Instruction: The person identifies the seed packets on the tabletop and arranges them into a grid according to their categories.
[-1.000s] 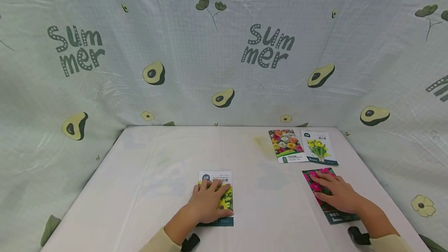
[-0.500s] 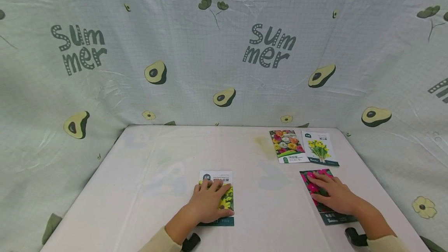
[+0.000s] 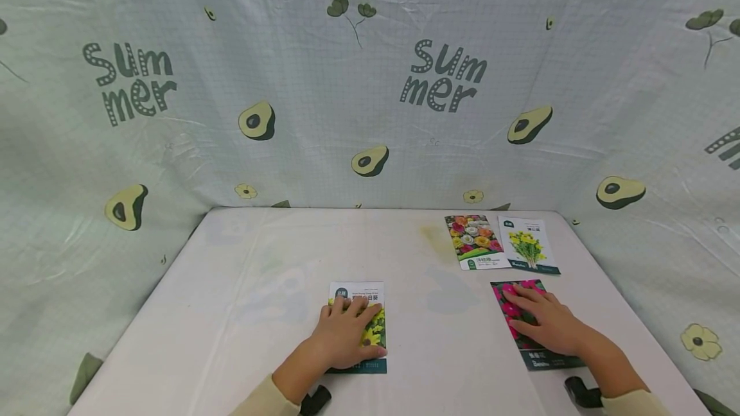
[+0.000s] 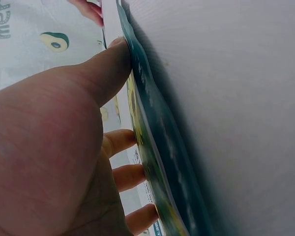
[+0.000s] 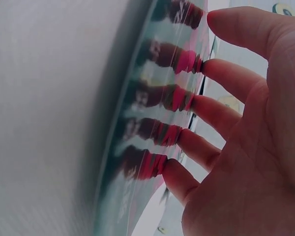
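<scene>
My left hand (image 3: 345, 334) rests with spread fingers on a seed packet with yellow flowers (image 3: 376, 329), lying flat near the table's front middle. In the left wrist view its thumb and fingertips touch the printed face of that yellow-flower packet (image 4: 162, 132). Over to the right, my right hand (image 3: 546, 321) touches a pink-flower seed packet (image 3: 534, 358), which lies at a slant. The right wrist view has its fingertips on the glossy pink-flower packet (image 5: 137, 123), which mirrors them. Part of each packet is hidden beneath the hand.
Behind the right hand lie two more packets: one with mixed-colour flowers (image 3: 475, 242) and a white one with a yellow bunch (image 3: 527, 246). They meet edge to edge. A white cloth covers the table (image 3: 254, 313); a printed curtain (image 3: 312, 82) stands around it.
My right hand has slid the pink-flower packet a little to the left along the table. The left hand and its packet have stayed in place.
</scene>
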`<state>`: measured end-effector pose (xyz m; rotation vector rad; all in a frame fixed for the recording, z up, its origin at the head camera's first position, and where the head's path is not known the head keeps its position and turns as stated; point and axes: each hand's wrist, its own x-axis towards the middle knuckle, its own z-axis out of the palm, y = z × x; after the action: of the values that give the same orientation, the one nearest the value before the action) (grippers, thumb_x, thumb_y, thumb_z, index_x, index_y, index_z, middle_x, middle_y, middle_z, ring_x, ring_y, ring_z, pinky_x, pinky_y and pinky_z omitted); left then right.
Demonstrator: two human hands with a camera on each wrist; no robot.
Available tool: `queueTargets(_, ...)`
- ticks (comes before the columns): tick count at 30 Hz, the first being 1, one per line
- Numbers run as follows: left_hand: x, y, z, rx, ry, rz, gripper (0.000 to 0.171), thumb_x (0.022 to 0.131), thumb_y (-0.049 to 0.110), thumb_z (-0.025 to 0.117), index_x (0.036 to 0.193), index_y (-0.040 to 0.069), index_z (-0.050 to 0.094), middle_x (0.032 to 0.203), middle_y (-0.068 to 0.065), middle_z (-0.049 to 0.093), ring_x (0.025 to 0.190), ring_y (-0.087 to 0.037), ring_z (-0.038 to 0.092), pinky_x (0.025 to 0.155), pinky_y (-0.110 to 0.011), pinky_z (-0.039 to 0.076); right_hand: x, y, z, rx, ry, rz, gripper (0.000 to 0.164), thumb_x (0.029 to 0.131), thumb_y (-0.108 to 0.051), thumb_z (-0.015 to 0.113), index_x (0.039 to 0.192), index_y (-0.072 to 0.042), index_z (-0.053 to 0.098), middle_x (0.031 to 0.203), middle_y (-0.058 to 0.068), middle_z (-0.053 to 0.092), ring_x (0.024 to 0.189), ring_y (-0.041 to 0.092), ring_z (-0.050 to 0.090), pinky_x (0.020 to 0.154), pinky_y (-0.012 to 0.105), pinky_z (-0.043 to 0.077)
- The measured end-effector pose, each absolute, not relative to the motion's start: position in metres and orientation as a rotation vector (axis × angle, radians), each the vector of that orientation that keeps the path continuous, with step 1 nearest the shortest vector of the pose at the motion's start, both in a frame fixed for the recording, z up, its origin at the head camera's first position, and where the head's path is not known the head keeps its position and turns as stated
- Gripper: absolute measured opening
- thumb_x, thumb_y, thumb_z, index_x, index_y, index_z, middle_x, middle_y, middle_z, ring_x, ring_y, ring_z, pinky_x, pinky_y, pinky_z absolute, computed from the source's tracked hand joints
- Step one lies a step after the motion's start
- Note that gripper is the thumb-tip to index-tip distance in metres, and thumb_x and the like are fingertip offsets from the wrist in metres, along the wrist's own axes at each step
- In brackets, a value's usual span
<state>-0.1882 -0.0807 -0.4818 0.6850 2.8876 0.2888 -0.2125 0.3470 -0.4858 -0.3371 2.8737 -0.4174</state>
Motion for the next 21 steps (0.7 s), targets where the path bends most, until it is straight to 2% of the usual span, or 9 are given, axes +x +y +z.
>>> queueTargets(16, -0.188, -0.081, -0.483, 0.678, 2.881, 0.302, 0.08, 0.087, 0.068, 0.068, 0.153, 0.029, 0.047, 0.153, -0.005, 0.046, 0.134, -0.04, 0.041, 0.099, -0.059, 0.037, -0.213, 0.336, -0.486, -0.354, 2.864, -0.407, 0.069, 0.095, -0.051, 0.067, 0.153, -0.018, 0.05, 0.161, 0.022, 0.037, 0.135, 0.057, 0.036, 0.099, 0.079, 0.035)
queueTargets(21, -0.188, -0.081, -0.483, 0.684, 2.88, 0.297, 0.08, 0.087, 0.069, 0.067, 0.154, 0.029, 0.047, 0.153, -0.005, 0.046, 0.134, -0.04, 0.041, 0.098, -0.059, 0.037, -0.212, 0.332, -0.486, -0.35, 2.871, -0.4, 0.068, 0.094, -0.051, 0.068, 0.152, -0.019, 0.051, 0.161, 0.021, 0.038, 0.136, 0.061, 0.034, 0.099, 0.08, 0.034)
